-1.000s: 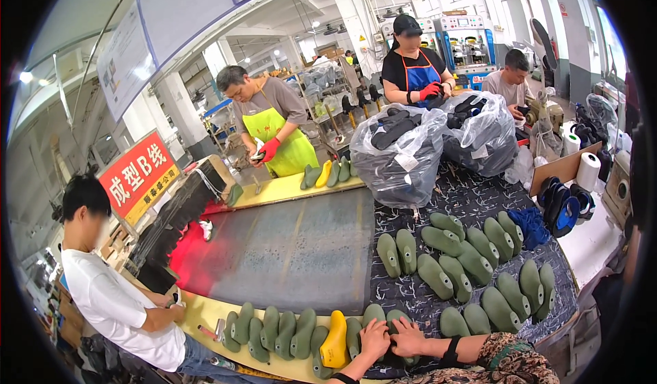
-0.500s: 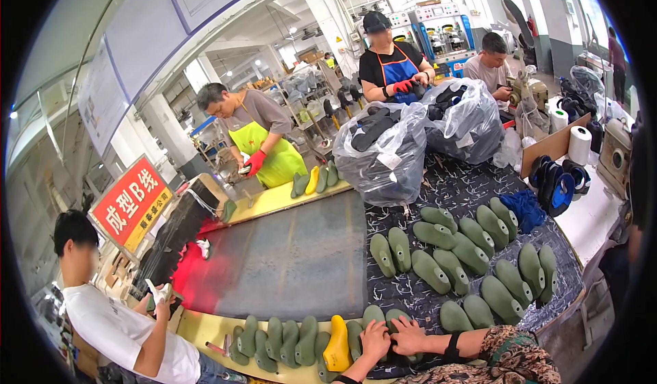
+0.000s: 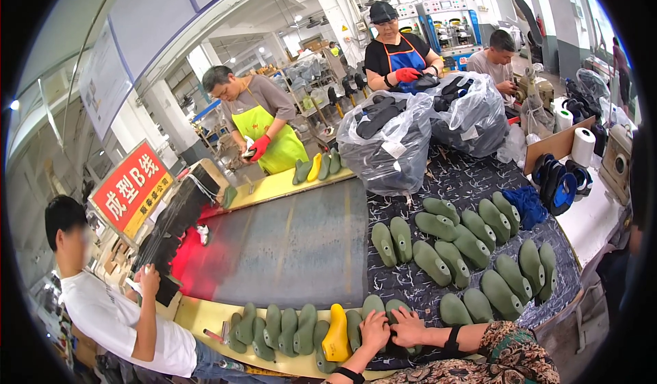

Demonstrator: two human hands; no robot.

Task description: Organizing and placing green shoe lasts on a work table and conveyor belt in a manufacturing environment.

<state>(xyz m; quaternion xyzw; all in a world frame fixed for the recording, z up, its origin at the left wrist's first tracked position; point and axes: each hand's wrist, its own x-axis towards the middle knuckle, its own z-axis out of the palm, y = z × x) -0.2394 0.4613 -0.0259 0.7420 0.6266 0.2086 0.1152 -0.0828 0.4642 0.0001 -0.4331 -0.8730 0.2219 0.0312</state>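
Lining the pale yellow ledge [image 3: 191,312], a row of green shoe forms [image 3: 274,326] stretches left of the grip, with a red-handled tool [image 3: 213,336] near its far end. One yellow form [image 3: 336,336] stands out there, near the left hand [image 3: 375,330] on its left side. The left hand and right hand [image 3: 409,328] sit side by side, fingers curved over two green forms [image 3: 373,306], whose smooth, rounded ends poke out ahead of the fingertips; how tightly either hand closes I cannot tell. Well ahead of the grip stands a clear plastic bag [image 3: 384,172], full to the top with black pieces [image 3: 376,113]. Farther ahead and rightward, a second clear bag [image 3: 472,134] is also heaped with dark pieces [image 3: 455,91]. Right of the grip, more green forms [image 3: 472,247] lie in loose rows on a dark patterned cloth [image 3: 452,178], several showing a small pale round spot. Beyond them are a crumpled blue cloth [image 3: 523,206] and, farthest right, a white spool [image 3: 583,146].
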